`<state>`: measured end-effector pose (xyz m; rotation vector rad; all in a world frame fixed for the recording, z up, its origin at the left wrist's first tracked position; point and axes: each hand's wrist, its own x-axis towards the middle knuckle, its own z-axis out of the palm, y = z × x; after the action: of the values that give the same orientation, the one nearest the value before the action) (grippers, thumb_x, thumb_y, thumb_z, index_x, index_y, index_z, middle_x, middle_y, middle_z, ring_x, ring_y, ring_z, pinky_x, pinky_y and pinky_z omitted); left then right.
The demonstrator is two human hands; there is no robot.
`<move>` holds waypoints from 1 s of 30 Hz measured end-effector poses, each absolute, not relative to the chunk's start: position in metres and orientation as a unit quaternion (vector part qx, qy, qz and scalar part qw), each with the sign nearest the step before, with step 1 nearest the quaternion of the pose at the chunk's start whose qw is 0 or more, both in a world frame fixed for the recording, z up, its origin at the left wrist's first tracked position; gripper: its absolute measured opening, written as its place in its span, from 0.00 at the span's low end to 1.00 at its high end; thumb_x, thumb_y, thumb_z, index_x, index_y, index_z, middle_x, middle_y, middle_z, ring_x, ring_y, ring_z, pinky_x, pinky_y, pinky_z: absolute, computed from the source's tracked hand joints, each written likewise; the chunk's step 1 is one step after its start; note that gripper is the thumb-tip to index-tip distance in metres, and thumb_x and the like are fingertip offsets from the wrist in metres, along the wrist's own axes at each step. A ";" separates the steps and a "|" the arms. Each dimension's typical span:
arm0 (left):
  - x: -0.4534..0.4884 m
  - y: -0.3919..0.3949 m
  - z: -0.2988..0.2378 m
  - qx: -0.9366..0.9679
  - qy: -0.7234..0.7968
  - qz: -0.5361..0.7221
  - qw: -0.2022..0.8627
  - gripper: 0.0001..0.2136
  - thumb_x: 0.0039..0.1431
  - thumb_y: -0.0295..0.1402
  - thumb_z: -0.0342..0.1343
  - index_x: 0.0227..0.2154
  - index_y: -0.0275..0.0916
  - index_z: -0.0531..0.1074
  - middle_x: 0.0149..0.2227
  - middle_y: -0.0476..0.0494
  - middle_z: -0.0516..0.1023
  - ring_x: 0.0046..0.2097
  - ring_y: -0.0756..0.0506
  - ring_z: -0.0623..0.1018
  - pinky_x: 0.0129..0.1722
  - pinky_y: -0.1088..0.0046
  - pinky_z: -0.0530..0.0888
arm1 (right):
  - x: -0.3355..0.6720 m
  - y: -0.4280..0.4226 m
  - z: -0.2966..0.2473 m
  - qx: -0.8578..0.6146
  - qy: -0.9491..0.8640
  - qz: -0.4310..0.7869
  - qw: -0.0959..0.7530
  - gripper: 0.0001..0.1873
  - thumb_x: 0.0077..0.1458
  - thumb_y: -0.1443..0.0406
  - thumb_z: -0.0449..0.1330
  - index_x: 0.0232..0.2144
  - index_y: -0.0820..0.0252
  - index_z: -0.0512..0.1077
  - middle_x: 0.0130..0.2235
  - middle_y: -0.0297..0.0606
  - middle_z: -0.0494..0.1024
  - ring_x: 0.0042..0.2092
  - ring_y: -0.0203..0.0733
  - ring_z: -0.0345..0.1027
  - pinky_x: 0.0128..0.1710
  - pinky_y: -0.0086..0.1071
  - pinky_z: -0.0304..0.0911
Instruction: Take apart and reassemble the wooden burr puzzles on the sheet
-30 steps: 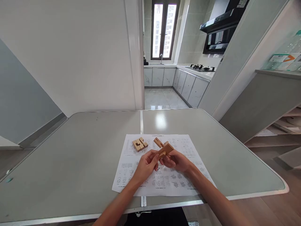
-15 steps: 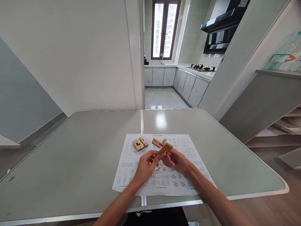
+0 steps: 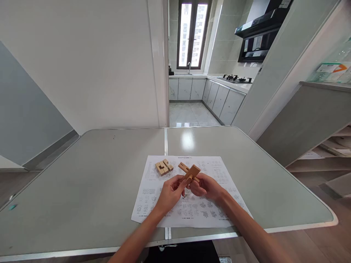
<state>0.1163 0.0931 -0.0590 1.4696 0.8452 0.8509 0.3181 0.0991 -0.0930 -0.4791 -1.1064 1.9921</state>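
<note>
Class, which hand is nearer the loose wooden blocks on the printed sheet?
Left. In the picture, the left hand is below and slightly right of the loose wooden blocks; the right hand is farther off, lower right.

The sheet [image 3: 219,175] lies by the worktop's [image 3: 82,204] near edge, across its seam [image 3: 166,142]. Loose blocks [image 3: 163,170] rest near the sheet's far left corner; rightward, above it, held blocks [image 3: 193,171] sit between the hands [image 3: 170,193].

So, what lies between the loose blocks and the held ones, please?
In the head view, only the printed sheet shows between the loose blocks and the held blocks.
</note>
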 end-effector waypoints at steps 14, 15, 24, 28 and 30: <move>0.105 0.097 -0.052 0.644 0.311 0.307 0.628 0.21 0.67 0.54 0.57 0.37 0.37 0.75 0.23 0.54 0.67 0.23 0.52 0.66 0.24 0.75 0.64 | 0.334 0.093 -0.097 -0.145 -0.443 0.832 0.301 0.25 0.67 0.46 0.58 0.27 0.57 0.65 0.13 0.19 0.57 0.11 0.28 0.43 0.11 0.23 0.43; 0.104 0.097 -0.052 0.646 0.307 0.304 0.629 0.21 0.67 0.54 0.57 0.36 0.37 0.75 0.24 0.53 0.67 0.23 0.53 0.66 0.24 0.75 0.63 | 0.334 0.093 -0.096 -0.146 -0.443 0.832 0.299 0.25 0.67 0.46 0.58 0.27 0.57 0.65 0.13 0.18 0.57 0.11 0.28 0.42 0.10 0.23 0.42; 0.105 0.095 -0.049 0.654 0.308 0.288 0.628 0.22 0.67 0.55 0.56 0.35 0.38 0.72 0.22 0.55 0.65 0.22 0.52 0.66 0.24 0.75 0.60 | 0.334 0.093 -0.094 -0.148 -0.448 0.833 0.290 0.27 0.66 0.45 0.59 0.25 0.58 0.66 0.12 0.19 0.56 0.11 0.27 0.41 0.11 0.23 0.40; 0.102 0.095 -0.043 0.658 0.290 0.259 0.645 0.23 0.66 0.57 0.56 0.33 0.38 0.71 0.22 0.54 0.66 0.23 0.52 0.67 0.25 0.74 0.61 | 0.336 0.091 -0.094 -0.153 -0.460 0.831 0.272 0.27 0.66 0.46 0.60 0.25 0.60 0.69 0.11 0.20 0.56 0.12 0.28 0.43 0.11 0.24 0.43; 0.102 0.095 -0.041 0.657 0.281 0.258 0.650 0.23 0.66 0.57 0.56 0.33 0.38 0.70 0.23 0.53 0.66 0.23 0.52 0.67 0.26 0.74 0.63 | 0.336 0.090 -0.095 -0.157 -0.465 0.828 0.272 0.27 0.65 0.46 0.61 0.25 0.61 0.70 0.11 0.21 0.58 0.12 0.28 0.44 0.11 0.24 0.44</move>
<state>0.1016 0.0949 -0.0410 1.4915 0.6386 0.5867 0.3362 0.0903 -0.0946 -0.4227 -1.2513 2.2292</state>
